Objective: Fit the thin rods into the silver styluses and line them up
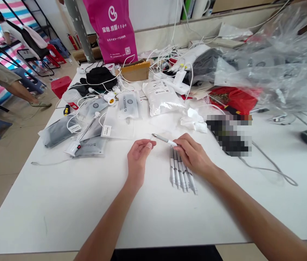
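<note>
"What are the right fingers (183, 148) doing?"
"Pinching a white-and-silver pen (164, 139) narrowly, just beyond a row of matching pens (182, 172) on the bench (61, 203)."
"Left fingers (149, 145)?"
"Loosely curled, holding nothing."
"Containers?"
"A white pouch (161, 97) at twelve o'clock, contents hidden."

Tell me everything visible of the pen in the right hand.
The pen is slim, with a tapered silver-looking tip and white barrel. Held nearly level, its rear end hidden in the right hand, it points toward the left hand, not touching it, above a row of similar pens.
</note>
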`<state>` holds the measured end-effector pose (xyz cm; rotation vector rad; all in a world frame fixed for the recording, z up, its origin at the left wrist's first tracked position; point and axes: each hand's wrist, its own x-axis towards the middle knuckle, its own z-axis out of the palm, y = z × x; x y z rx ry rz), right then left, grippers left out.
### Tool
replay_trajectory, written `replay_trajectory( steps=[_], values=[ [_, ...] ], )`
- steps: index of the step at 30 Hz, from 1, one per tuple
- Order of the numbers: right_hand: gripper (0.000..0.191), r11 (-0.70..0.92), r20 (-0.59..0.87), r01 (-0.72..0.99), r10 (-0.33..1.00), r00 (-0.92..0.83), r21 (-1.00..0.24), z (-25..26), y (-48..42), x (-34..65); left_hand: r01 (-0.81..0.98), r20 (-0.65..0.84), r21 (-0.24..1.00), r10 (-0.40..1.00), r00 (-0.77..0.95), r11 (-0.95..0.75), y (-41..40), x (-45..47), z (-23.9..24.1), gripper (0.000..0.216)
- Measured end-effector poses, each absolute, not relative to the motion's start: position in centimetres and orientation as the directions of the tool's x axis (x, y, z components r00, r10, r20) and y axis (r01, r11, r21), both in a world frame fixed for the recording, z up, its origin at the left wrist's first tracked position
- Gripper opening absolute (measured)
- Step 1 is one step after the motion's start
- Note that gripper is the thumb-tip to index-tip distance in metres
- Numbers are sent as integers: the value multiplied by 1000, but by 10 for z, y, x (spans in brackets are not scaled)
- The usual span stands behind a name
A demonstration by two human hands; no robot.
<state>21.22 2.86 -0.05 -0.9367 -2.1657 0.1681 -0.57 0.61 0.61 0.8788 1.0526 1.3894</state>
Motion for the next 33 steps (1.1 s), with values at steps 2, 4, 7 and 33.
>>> replay_trajectory(
  steps=[2,4,7,33],
  values=[
    [15,715,650,609,650,-395,-344,0,30,216,-361,-83,932,989,-119,35,7,-8,6,24],
    [16,713,695,628,622,-361,-312,0,31,219,-403,-105,914,986,-128,45,9,-10,6,23],
    [16,710,706,642,611,-358,-288,1,32,220,-420,-111,906,987,-117,52,9,-11,6,22],
    [16,730,529,592,670,-520,-342,-8,24,202,-220,11,975,1000,11,-8,16,-21,8,47]
  ],
)
